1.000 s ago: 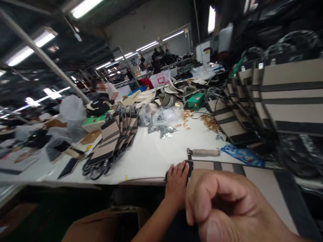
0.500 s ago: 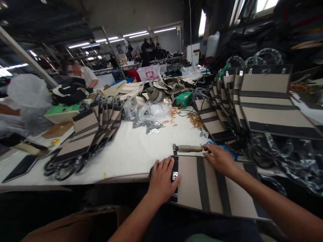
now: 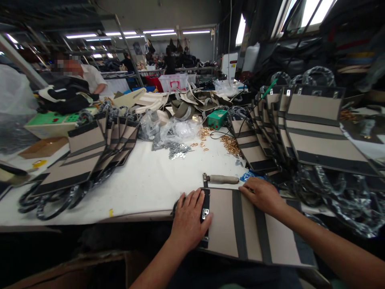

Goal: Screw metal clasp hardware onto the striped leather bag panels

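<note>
A beige bag panel (image 3: 222,224) with dark grey stripes and a black end band lies across the table's front edge. My left hand (image 3: 189,220) rests flat on its left end, fingers spread, beside a small metal fitting (image 3: 205,213). At the far edge of the panel, my right hand (image 3: 261,194) is closed, with its fingertips pinched on that edge. Just beyond the panel lies a hammer-like tool (image 3: 223,179) with a wrapped grey handle, apart from both hands. Blue plastic (image 3: 251,175) shows behind my right hand.
Stacks of similar bag panels stand left (image 3: 78,154) and right (image 3: 315,132), with plastic-wrapped handles. Gold hardware (image 3: 230,144), silver pieces (image 3: 179,151), clear plastic bags (image 3: 177,132) and a green box (image 3: 217,119) lie mid-table. A person (image 3: 92,78) sits at the far left.
My right hand has left the end of the tool's handle and come down onto the panel's far edge. My left hand stays on the panel. The view has turned slightly.
</note>
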Available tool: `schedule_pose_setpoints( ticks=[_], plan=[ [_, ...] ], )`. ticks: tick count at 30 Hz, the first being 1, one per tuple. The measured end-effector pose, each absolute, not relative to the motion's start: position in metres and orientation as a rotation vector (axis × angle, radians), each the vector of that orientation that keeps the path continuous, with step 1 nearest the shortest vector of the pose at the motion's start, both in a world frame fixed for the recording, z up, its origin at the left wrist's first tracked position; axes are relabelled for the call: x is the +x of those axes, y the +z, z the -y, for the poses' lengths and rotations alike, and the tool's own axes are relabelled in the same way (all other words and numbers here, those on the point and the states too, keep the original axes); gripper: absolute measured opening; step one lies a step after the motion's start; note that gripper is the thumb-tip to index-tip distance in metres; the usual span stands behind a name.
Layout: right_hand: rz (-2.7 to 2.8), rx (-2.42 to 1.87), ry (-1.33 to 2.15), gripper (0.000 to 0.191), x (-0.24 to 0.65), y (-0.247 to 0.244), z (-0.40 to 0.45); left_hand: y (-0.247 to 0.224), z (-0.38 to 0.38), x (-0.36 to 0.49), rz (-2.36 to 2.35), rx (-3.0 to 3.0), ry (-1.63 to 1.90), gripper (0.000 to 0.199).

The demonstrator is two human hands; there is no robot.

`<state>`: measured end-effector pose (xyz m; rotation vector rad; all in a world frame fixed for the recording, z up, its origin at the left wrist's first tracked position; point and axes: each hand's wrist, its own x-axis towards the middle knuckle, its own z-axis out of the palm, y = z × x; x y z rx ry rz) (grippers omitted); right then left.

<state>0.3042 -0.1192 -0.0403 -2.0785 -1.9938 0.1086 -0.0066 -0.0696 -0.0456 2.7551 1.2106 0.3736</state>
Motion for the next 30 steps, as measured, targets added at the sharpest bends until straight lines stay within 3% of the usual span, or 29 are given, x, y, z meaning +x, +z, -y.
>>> schedule_pose_setpoints(
  ticks=[4,7,11,30],
  plan=[
    [1.781,-2.109,0.162,0.032,0.321,-0.039,0.091,-0.049,0.069,-0.007,-1.204,2.739,0.381,0.059],
    [1.903,-2.155,0.192,0.039,0.331,-0.040,0.064,-0.051,0.068,-0.007,-1.207,2.736,0.377,0.060],
    [2.103,-2.153,0.317,0.030,0.337,-0.040,0.043,-0.051,0.068,-0.006,-1.216,2.731,0.365,0.061],
    [2.200,-2.110,0.419,0.024,0.338,-0.036,0.045,-0.053,0.070,-0.007,-1.210,2.736,0.397,0.063]
  ],
)
